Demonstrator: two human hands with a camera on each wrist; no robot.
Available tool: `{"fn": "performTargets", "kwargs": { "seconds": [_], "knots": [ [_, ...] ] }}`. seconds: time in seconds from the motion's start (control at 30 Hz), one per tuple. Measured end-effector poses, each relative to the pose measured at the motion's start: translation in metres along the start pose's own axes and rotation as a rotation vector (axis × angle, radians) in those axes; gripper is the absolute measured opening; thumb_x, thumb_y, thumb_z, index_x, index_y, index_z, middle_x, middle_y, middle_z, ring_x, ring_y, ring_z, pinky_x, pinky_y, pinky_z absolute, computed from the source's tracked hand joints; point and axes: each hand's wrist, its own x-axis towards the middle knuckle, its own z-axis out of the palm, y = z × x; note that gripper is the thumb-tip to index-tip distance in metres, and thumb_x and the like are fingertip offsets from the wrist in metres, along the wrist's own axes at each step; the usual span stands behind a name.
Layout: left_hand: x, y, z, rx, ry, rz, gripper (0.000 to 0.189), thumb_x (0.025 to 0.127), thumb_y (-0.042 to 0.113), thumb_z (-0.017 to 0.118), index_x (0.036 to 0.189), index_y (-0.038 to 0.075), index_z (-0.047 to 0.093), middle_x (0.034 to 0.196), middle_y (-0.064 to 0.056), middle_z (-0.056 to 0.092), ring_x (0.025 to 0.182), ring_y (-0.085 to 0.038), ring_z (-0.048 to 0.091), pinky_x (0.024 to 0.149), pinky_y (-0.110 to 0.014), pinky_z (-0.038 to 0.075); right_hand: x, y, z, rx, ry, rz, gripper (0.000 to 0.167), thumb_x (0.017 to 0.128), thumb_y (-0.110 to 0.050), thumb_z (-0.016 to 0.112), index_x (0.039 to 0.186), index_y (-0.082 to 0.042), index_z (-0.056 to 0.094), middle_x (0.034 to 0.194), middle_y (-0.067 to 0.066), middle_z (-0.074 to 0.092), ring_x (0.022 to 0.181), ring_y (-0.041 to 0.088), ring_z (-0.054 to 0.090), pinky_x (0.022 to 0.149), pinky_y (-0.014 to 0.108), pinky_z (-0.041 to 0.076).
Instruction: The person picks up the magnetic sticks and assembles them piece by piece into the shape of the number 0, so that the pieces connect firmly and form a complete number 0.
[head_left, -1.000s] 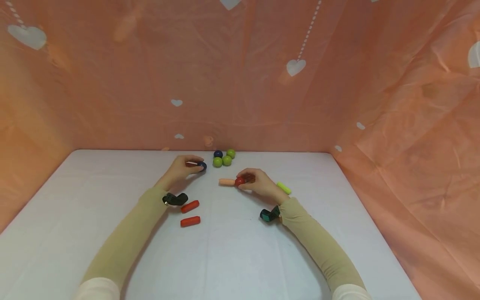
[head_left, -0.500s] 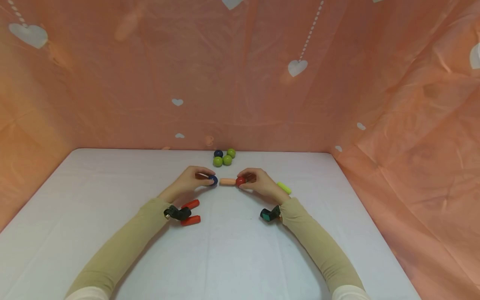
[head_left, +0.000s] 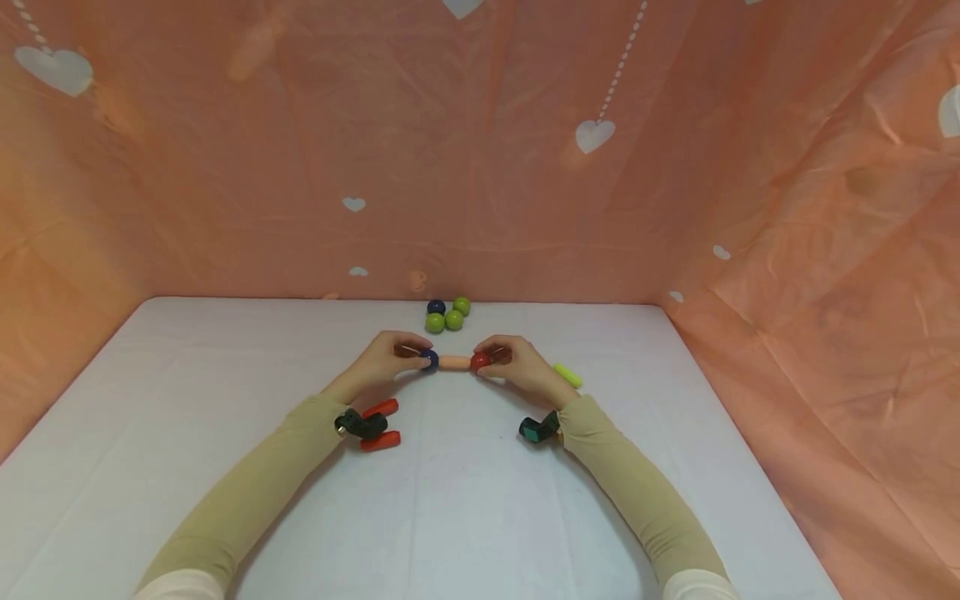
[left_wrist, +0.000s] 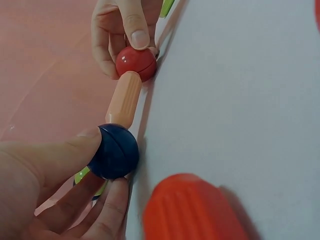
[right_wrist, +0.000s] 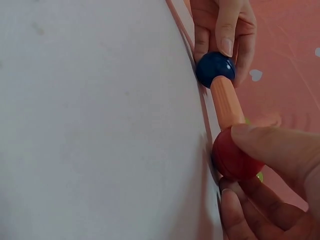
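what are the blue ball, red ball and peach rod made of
The blue ball and red ball look like glossy plastic, maybe lacquered wood: bright highlights, a thin line across each. The ridged peach rod seems satin plastic, given its even grooves.

A white-covered surface (head_left: 480, 508) with rounded far corners carries a small cluster by its far edge: three glossy green balls (head_left: 435, 322) and a dark blue ball (head_left: 437, 307), the blue one behind the leftmost green. Nearer, left of the middle, lie two red-orange grooved pegs (head_left: 381, 442), apart from each other, the farther one slanted and both partly covered. A yellow-green peg (head_left: 567, 376) lies aslant to the right. Around the back and sides hangs an orange curtain (head_left: 480, 183) printed with pale hearts (head_left: 595, 136), some dangling from dotted lines.
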Motion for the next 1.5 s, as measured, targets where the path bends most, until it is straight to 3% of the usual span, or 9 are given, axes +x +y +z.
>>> {"fn": "performTargets", "kwargs": {
  "seconds": [0.23, 0.4, 0.5, 0.63, 0.77, 0.9, 0.97, 1.23, 1.5],
  "knots": [
    [0.0, -0.001, -0.001, -0.035, 0.003, -0.006, 0.036, 0.088, 0.014, 0.071, 0.12, -0.001, 0.063, 0.116, -0.014, 0.063, 0.107, -0.03, 0.059, 0.095, -0.041, 0.048, 0.0, 0.001, 0.001, 0.014, 0.051, 0.025, 0.031, 0.085, -0.008, 0.073, 0.114, -0.009, 0.065, 0.107, 0.003, 0.065, 0.098, 0.019, 0.06, 0.088, 0.032, 0.051],
    [-0.005, -0.003, -0.01, -0.118, -0.025, -0.027, 0.043, 0.087, 0.018, 0.073, 0.124, 0.001, 0.059, 0.121, -0.014, 0.061, 0.11, -0.03, 0.058, 0.096, -0.044, 0.047, 0.0, 0.001, 0.001, 0.025, 0.072, 0.039, 0.031, 0.085, -0.009, 0.073, 0.114, -0.009, 0.065, 0.108, 0.004, 0.064, 0.098, 0.019, 0.061, 0.089, 0.032, 0.051],
    [-0.018, -0.003, -0.018, -0.234, -0.064, -0.083, 0.049, 0.088, 0.023, 0.072, 0.13, 0.005, 0.055, 0.127, -0.01, 0.057, 0.115, -0.029, 0.053, 0.098, -0.045, 0.043, 0.0, 0.0, -0.001, 0.04, 0.07, 0.052, 0.03, 0.085, -0.009, 0.074, 0.114, -0.01, 0.065, 0.108, 0.004, 0.064, 0.098, 0.02, 0.061, 0.089, 0.033, 0.051],
    [-0.041, -0.004, -0.034, -0.299, -0.086, -0.133, 0.051, 0.089, 0.027, 0.069, 0.133, 0.008, 0.051, 0.133, -0.008, 0.051, 0.118, -0.027, 0.047, 0.101, -0.048, 0.038, 0.001, -0.001, -0.001, 0.057, 0.064, 0.061, 0.031, 0.085, -0.008, 0.073, 0.114, -0.009, 0.064, 0.109, 0.005, 0.064, 0.099, 0.021, 0.06, 0.089, 0.033, 0.051],
    [-0.057, -0.007, -0.052, -0.175, -0.086, -0.116, 0.05, 0.089, 0.03, 0.069, 0.132, 0.008, 0.053, 0.131, -0.007, 0.054, 0.117, -0.026, 0.051, 0.1, -0.049, 0.038, 0.002, 0.0, -0.001, 0.041, 0.062, 0.051, 0.03, 0.085, -0.007, 0.072, 0.114, -0.008, 0.064, 0.109, 0.005, 0.063, 0.099, 0.021, 0.06, 0.088, 0.033, 0.051],
    [-0.071, -0.01, -0.058, -0.101, -0.099, -0.127, 0.053, 0.087, 0.032, 0.071, 0.131, 0.007, 0.054, 0.126, -0.008, 0.057, 0.115, -0.027, 0.053, 0.099, -0.051, 0.039, 0.003, 0.002, -0.001, 0.02, 0.062, 0.036, 0.029, 0.086, -0.007, 0.072, 0.114, -0.007, 0.064, 0.109, 0.005, 0.064, 0.098, 0.021, 0.06, 0.087, 0.032, 0.051],
    [-0.076, -0.012, -0.058, -0.087, -0.115, -0.136, 0.054, 0.087, 0.032, 0.072, 0.131, 0.007, 0.054, 0.124, -0.008, 0.059, 0.114, -0.028, 0.054, 0.099, -0.051, 0.04, 0.003, 0.002, -0.001, 0.025, 0.062, 0.036, 0.029, 0.086, -0.007, 0.072, 0.113, -0.007, 0.064, 0.108, 0.006, 0.064, 0.098, 0.021, 0.061, 0.087, 0.032, 0.051],
    [-0.086, -0.016, -0.048, -0.057, -0.179, -0.036, 0.048, 0.084, 0.014, 0.074, 0.125, -0.003, 0.057, 0.114, -0.016, 0.063, 0.098, -0.026, 0.061, 0.082, -0.033, 0.052, 0.002, 0.0, -0.002, 0.043, 0.05, 0.038, 0.03, 0.086, -0.006, 0.072, 0.115, -0.006, 0.064, 0.11, 0.007, 0.063, 0.1, 0.023, 0.06, 0.089, 0.033, 0.051],
    [-0.088, -0.014, -0.037, 0.027, -0.147, 0.009, 0.043, 0.078, 0.014, 0.08, 0.115, -0.001, 0.064, 0.103, -0.009, 0.067, 0.087, -0.022, 0.061, 0.07, -0.028, 0.054, 0.002, 0.001, -0.002, 0.058, 0.049, 0.05, 0.031, 0.085, -0.006, 0.072, 0.115, -0.007, 0.063, 0.111, 0.007, 0.063, 0.1, 0.022, 0.06, 0.088, 0.032, 0.051]
  ]
}}
